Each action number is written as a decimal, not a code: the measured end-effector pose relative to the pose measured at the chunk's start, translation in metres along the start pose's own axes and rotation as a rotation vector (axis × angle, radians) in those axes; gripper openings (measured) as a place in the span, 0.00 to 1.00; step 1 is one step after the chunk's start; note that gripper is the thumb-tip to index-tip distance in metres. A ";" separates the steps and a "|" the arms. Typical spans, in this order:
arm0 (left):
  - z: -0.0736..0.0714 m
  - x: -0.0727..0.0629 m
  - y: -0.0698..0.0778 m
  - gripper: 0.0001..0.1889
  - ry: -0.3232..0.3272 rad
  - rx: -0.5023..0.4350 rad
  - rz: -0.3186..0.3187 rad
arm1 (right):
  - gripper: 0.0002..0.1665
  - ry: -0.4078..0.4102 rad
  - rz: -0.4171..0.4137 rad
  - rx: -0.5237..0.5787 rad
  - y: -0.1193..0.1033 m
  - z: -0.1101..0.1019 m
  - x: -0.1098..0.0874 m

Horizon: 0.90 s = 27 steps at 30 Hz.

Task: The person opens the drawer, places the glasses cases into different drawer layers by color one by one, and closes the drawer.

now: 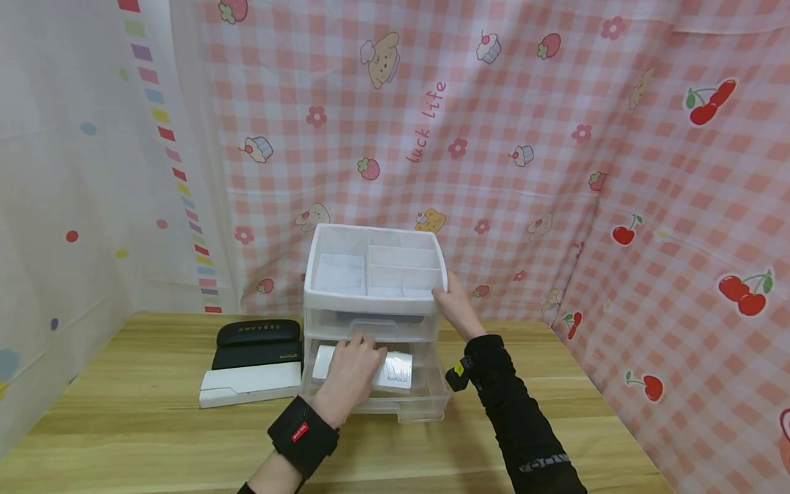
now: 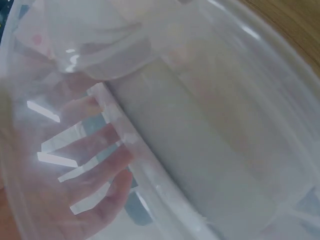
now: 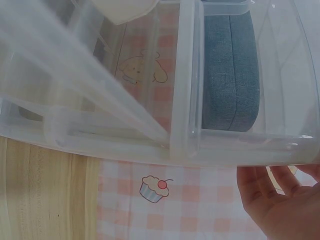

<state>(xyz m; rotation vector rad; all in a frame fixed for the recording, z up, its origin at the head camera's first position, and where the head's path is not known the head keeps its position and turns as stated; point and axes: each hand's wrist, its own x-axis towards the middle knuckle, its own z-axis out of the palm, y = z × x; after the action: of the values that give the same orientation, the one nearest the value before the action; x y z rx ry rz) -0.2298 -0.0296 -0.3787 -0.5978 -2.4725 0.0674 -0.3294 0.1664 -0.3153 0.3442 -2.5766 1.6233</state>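
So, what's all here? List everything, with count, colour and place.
Drawer unit: one, white and clear, mid-table
Upper drawer: one, clear, in the unit
Open drawer: one, clear, below it
Glossy case: one, white, in the open drawer
Fabric case: one, blue, in the upper drawer
Rounded case: one, black, left of the unit
Flat case: one, black, before the rounded one
Long case: one, white, before the flat one
Table: one, wood-brown, underneath
Checked cloth: count unclear, pink and white, behind and right
Spotted cloth: count unclear, white, left
Wristbands: two, black, one per wrist
Sleeves: two, black, forearms
Left hand: one, bare, over the glossy case
Right hand: one, bare, at the unit's right side
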 end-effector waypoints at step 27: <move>0.004 -0.002 -0.011 0.16 -0.046 -0.296 0.016 | 0.32 0.018 -0.024 -0.007 0.000 0.000 -0.002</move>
<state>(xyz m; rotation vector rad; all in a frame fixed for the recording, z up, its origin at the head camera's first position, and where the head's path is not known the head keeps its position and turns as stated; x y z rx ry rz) -0.2348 -0.0402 -0.3815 -0.7467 -2.5419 -0.2859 -0.3276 0.1661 -0.3156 0.3565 -2.5547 1.6016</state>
